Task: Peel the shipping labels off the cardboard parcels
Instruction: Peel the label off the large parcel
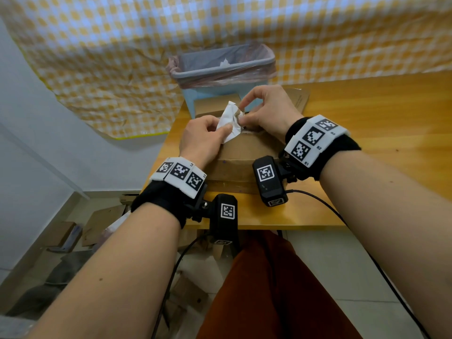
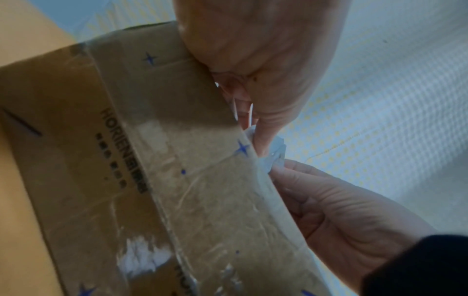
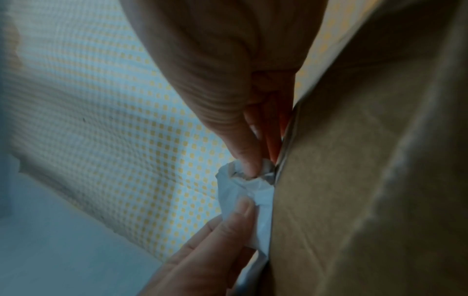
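The label (image 1: 230, 122), crumpled and white, is pinched between the left thumb and forefinger at its lower part, while its upper fold is nipped by the fingertips (image 3: 249, 158) of the right hand (image 1: 265, 111), thumb against forefinger, with the other right fingers curled loosely above. The label is held standing up from the top of the box (image 1: 241, 152), at the box's far left corner, and one end of it appears to be stuck there yet (the wrist views show the paper running down to the cardboard edge, though the bond itself is hidden). A two-handed hold is probably used so that the loose paper is kept gathered by the left hand (image 1: 204, 137) while the stubborn end is worked free by the right. The box is steadied only by the heels of both hands resting on its top. It lies on the table (image 1: 367, 123), near the table's left edge, with a second carton (image 1: 297, 100) just behind it. A lined bin (image 1: 223, 67) stands directly beyond the box, and open air is left above the box for an upward pull toward it. To the left of the box the table ends and the floor drops away, so a leftward tug could slide the box off.
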